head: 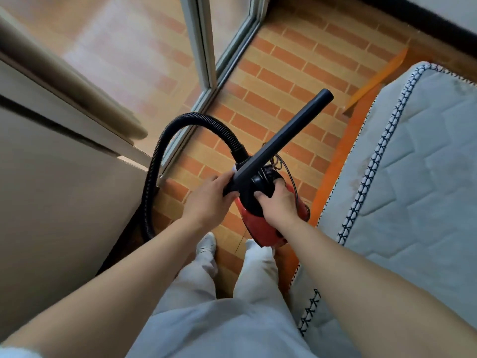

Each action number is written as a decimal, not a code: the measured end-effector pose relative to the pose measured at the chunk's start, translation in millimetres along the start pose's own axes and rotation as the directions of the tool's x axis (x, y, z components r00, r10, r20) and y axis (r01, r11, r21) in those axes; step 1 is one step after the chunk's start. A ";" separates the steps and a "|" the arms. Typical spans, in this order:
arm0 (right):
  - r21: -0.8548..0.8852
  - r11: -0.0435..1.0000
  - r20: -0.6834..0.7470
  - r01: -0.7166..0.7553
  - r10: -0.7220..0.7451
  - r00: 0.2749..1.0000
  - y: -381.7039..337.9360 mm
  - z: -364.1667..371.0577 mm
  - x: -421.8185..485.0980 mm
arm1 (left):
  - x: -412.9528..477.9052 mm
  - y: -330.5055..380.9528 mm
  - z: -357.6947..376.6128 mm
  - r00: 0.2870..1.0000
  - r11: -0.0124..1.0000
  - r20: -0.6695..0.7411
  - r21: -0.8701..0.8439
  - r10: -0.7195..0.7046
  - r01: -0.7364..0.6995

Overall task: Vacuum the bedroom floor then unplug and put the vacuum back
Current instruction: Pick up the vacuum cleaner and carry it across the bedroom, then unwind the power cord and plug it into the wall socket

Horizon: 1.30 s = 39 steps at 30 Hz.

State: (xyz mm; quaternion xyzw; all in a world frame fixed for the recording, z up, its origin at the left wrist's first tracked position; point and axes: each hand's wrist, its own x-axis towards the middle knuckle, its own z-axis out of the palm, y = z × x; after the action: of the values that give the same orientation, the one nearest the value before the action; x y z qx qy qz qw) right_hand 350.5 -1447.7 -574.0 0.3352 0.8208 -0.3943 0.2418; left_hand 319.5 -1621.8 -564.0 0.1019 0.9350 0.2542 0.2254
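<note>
Above the pale trousers [219, 319], the left hand [209, 200] curls round the base of the black wand [284, 140] and the right hand [277, 202] grips the top of the red canister vacuum [246, 214], mid-frame over the floor [284, 60] with the mattress [413, 177] at 3 o'clock; carrying it well probably means keeping the hose [165, 151], looping at 10 o'clock, from snagging.

We record a small red vacuum [254, 223] with a black top, held aloft. Its black ribbed hose [160, 148] arches up to the left, then drops away. A rigid black wand [286, 133] lies diagonally across the top. Thin dark cord [291, 180] is looped at its right side.
</note>
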 end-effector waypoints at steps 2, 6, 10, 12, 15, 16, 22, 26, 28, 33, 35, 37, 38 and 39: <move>0.054 0.997 -0.044 -0.053 0.056 0.997 11.2 18.5 1.3 | 1.4 -17.4 12.3 0.999 1.000 0.041 0.011 0.026 -0.027; 0.145 0.977 -0.081 -0.154 0.167 0.983 37.1 54.8 5.8 | 6.0 -50.3 43.0 0.992 1.000 0.129 0.024 0.011 -0.015; 0.267 0.930 -0.085 -0.252 0.283 0.955 70.8 101.4 24.0 | 19.5 -80.2 88.8 0.982 0.998 0.188 0.055 -0.032 0.022; 0.327 0.896 -0.079 -0.300 0.342 0.936 89.4 128.3 39.3 | 31.8 -96.6 117.3 0.976 0.998 0.211 0.058 -0.044 0.032; 0.385 0.855 -0.079 -0.346 0.404 0.911 120.1 169.0 63.8 | 53.7 -118.7 161.6 0.973 0.997 0.223 0.062 -0.056 0.044; 0.401 0.843 -0.081 -0.360 0.424 0.902 129.5 180.7 71.2 | 60.5 -124.5 175.2 0.973 0.997 0.223 0.062 -0.065 0.053; 0.445 0.789 -0.113 -0.423 0.518 0.848 193.1 253.1 131.2 | 97.2 -172.3 271.9 0.961 0.994 0.255 0.010 -0.104 0.105; 0.466 0.774 -0.128 -0.429 0.539 0.833 224.1 277.1 160.8 | 108.5 -200.4 321.8 0.943 0.995 0.318 0.026 -0.101 0.098; 0.474 0.772 -0.132 -0.424 0.539 0.832 237.3 287.3 172.3 | 113.8 -211.7 342.7 0.936 0.994 0.335 0.038 -0.105 0.098; 0.498 0.764 -0.152 -0.410 0.542 0.826 260.0 311.2 195.0 | 123.4 -227.6 380.6 0.930 0.995 0.353 0.062 -0.099 0.083; 0.516 0.752 -0.155 -0.410 0.553 0.819 265.0 318.3 203.5 | 125.6 -231.2 391.2 0.928 0.994 0.360 0.069 -0.099 0.079; 0.535 0.737 -0.151 -0.413 0.565 0.811 268.2 324.7 210.7 | 128.0 -233.9 399.1 0.923 0.993 0.368 0.071 -0.112 0.092; 0.543 0.730 -0.147 -0.415 0.569 0.809 269.9 328.3 213.9 | 129.4 -234.7 402.2 0.920 0.992 0.372 0.071 -0.121 0.101; 0.550 0.723 -0.141 -0.418 0.573 0.807 271.1 331.7 216.3 | 130.8 -235.5 404.9 0.917 0.992 0.378 0.071 -0.125 0.106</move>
State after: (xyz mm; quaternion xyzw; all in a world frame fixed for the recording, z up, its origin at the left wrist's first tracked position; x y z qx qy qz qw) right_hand 453.0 -1512.5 -1038.4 0.6509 0.5971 -0.4540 0.1172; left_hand 378.5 -1608.2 -1046.5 0.0995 0.8836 0.1926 0.4151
